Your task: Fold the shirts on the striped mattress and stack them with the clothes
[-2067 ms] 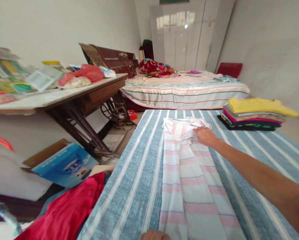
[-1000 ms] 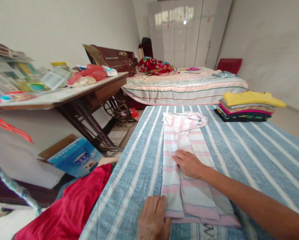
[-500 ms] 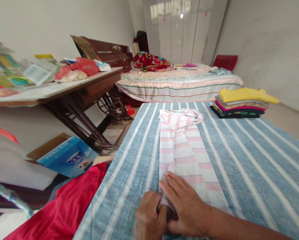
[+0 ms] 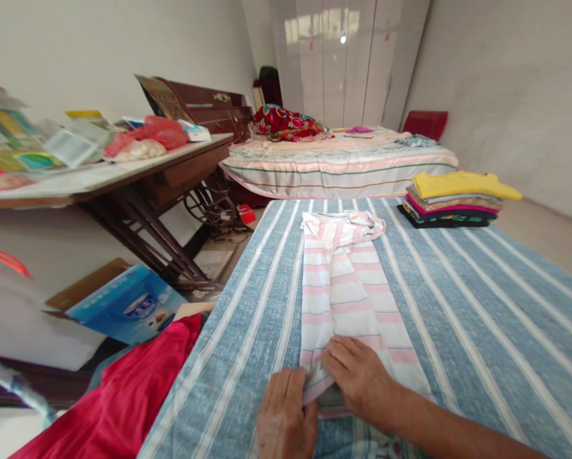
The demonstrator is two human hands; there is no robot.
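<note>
A white shirt with pink stripes and thin dark lines [image 4: 357, 296] lies folded lengthwise into a narrow strip on the blue-striped bed cover [image 4: 248, 319], its collar end away from me. My left hand [image 4: 286, 411] pinches the near left corner of its hem, thumb against fingers. Just right of it, my right hand [image 4: 362, 379] has its fingers curled over the hem cloth, which is lifted a little between both hands. The fingertips of the right hand are partly hidden by fabric. Farther right sits a stack of folded clothes [image 4: 453, 197], topped by a yellow garment.
At left, a sewing-machine table [image 4: 137, 172] carries bags and boxes. Red cloth [image 4: 137, 389] hangs by the bed's left edge, near a blue carton [image 4: 128, 303]. Beyond stands another bed [image 4: 343, 172] with a red floral bundle [image 4: 288, 124], before a tall wardrobe [image 4: 334, 70].
My right hand has gone from lying flatter on the shirt to fingers curled at its hem. The hem is raised more, and the view has shifted slightly.
</note>
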